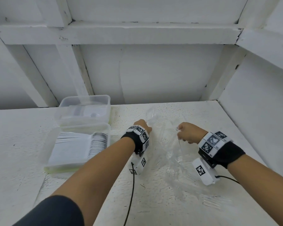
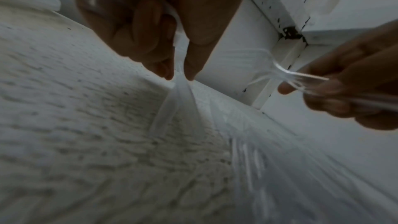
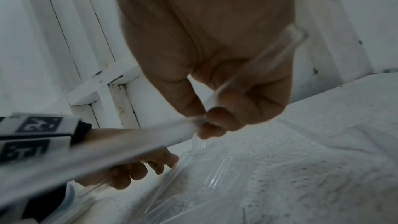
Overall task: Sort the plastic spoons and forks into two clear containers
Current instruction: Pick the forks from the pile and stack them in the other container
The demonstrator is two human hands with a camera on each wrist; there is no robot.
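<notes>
Two clear containers stand at the left in the head view. The near container [image 1: 52, 167] holds a packed row of spoons [image 1: 98, 144]; the far container [image 1: 62, 103] holds a few clear pieces. My left hand [image 1: 145, 126] pinches a clear spoon [image 1: 149, 115] between thumb and finger [image 2: 191, 67], its handle [image 2: 172, 105] reaching the table. My right hand [image 1: 182, 132] grips clear forks [image 2: 277, 72], whose handles [image 3: 254, 67] run through the fist. A loose pile of clear cutlery [image 1: 170, 160] lies on the table between and below both hands.
The rough white table [image 1: 23, 144] ends at a white panelled wall [image 1: 145, 70] behind and a side wall [image 1: 260, 95] on the right. A lone clear fork [image 1: 212, 203] lies near the front right. Black cables hang from both wrist cameras.
</notes>
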